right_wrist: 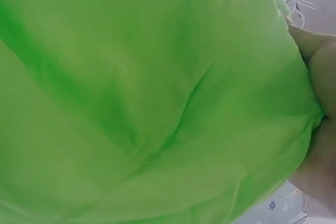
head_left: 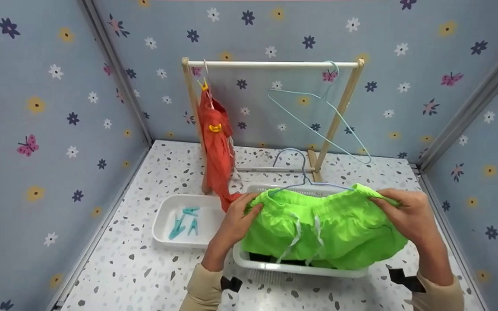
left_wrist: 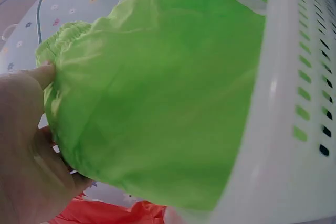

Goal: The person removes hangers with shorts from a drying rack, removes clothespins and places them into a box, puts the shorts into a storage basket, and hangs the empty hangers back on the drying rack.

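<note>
Bright green drawstring shorts [head_left: 305, 229] hang spread between my two hands, above a white perforated basket [head_left: 301, 268]. My left hand [head_left: 238, 218] pinches the waistband at its left end, thumb in front. At the right end, my right hand [head_left: 408, 211] grips the waistband the same way. A bluish-purple hanger [head_left: 306, 179] has its shoulders inside the waistband and its hook upright above it. In the left wrist view, the left hand [left_wrist: 31, 150] holds the edge of the green cloth beside the basket wall. Green fabric fills most of the right wrist view, hiding the right fingertips.
A wooden rack with a white rail [head_left: 270, 64] stands behind. On it hang a red garment [head_left: 216, 147] with yellow clips [head_left: 215, 128] at left and a bare mint hanger [head_left: 305, 124] at right. Several teal clothespins [head_left: 178, 226] lie in a white tray [head_left: 158, 229].
</note>
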Tool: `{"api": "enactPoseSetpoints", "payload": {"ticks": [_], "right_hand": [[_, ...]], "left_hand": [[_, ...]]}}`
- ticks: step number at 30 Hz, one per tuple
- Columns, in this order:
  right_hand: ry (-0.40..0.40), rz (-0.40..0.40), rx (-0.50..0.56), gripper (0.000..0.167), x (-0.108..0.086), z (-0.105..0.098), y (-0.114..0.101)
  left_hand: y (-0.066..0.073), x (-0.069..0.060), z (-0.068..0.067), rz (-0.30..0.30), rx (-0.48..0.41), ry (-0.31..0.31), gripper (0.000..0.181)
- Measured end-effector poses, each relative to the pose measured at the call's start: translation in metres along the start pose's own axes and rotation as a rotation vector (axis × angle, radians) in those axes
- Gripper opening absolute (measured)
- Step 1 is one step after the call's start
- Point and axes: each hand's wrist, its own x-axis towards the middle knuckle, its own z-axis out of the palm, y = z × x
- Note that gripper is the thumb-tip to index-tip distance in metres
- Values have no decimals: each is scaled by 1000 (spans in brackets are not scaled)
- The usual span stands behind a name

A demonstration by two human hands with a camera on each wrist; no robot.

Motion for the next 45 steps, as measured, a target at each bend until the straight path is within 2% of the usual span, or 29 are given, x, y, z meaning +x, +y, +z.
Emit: {"api": "enactPoseSetpoints", "payload": {"ticks": [3, 4, 6, 10, 12, 16, 18, 20, 22, 27, 34, 40, 45], "right_hand": [[44, -2, 33, 27, 5, 3, -11], [59, -3, 48, 27, 6, 4, -14], [93, -5, 76, 26, 7, 9, -15], [150, -7, 96, 23, 3, 22, -1], [172, -13, 58, 20, 1, 29, 6], [147, -18, -163, 6, -2, 42, 13], [102, -18, -253, 7, -3, 48, 12], [56, -20, -282, 8, -4, 55, 11], [25, -19, -260, 6, -5, 61, 8], [8, -33, -213, 8, -6, 71, 6], [-14, -39, -210, 5, -5, 80, 6], [-39, -70, -202, 8, -5, 87, 5], [-66, -58, -171, 18, -8, 88, 6]], "left_hand": [[4, 4, -2, 65, 36, 57, 31], [0, 5, -2, 91, 76, 83, 31], [5, 9, -6, 139, 154, 130, 29], [12, 14, -12, 222, 322, 237, 24], [14, 16, -14, 251, 384, 284, 23], [16, 16, -15, 298, 465, 347, 18], [17, 16, -15, 317, 491, 348, 16], [17, 15, -13, 331, 517, 340, 17], [19, 13, -13, 335, 544, 323, 18], [26, 15, -9, 322, 572, 270, 20], [37, 23, 0, 318, 583, 200, 23], [45, 33, 11, 367, 589, 165, 23], [43, 33, 13, 427, 594, 188, 21]]}}
